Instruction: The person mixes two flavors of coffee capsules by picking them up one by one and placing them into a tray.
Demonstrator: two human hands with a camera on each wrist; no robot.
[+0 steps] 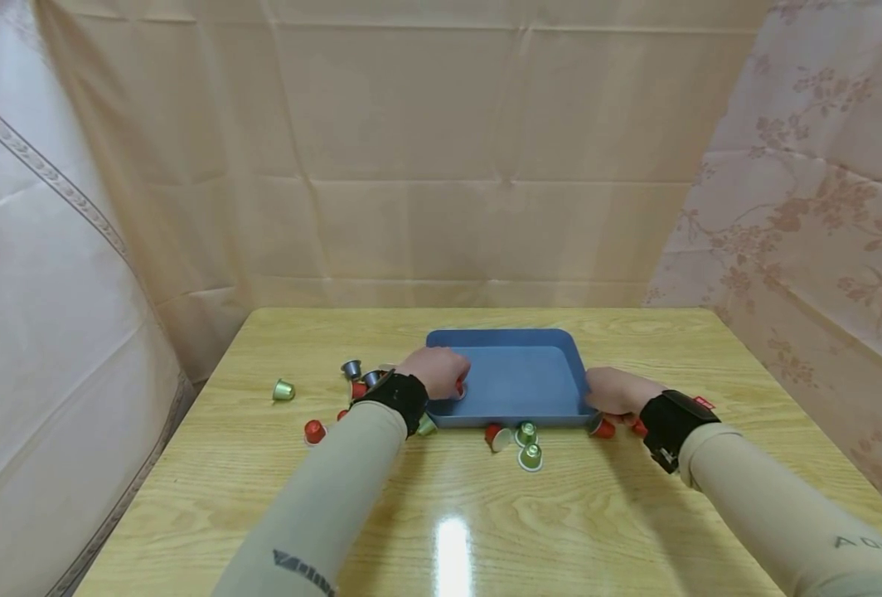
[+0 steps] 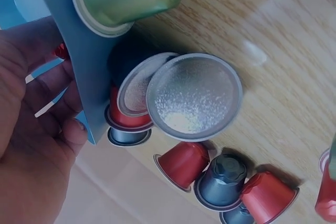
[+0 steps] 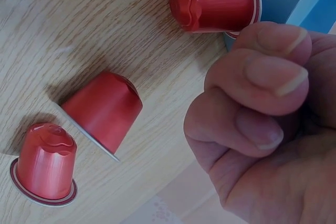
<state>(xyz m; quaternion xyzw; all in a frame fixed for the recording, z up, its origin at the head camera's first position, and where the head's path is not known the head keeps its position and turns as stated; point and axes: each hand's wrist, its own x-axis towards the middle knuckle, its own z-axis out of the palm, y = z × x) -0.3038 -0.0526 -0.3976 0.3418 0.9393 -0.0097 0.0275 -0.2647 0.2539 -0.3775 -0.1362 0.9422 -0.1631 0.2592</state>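
Note:
The blue tray [image 1: 516, 421] lies on the wooden table. My left hand [image 1: 433, 371] reaches over its left wall and pinches a red coffee capsule [image 1: 460, 387], mostly hidden by the fingers; a bit of red also shows in the left wrist view. At the tray's right wall, my right hand [image 1: 620, 391] has its fingers curled in against the edge; thumb and index are hidden, and I cannot tell how they meet the wall. Close to these curled fingers [image 3: 273, 74], a red capsule [image 3: 215, 1] lies beside the tray corner.
Left of the tray lie several red and dark capsules, with a green capsule [image 1: 283, 390] farther out. Two green capsules [image 1: 530, 456] and a red one [image 1: 496, 437] sit before its front wall. More red capsules [image 3: 105, 111] lie near the right hand. Curtains hang behind.

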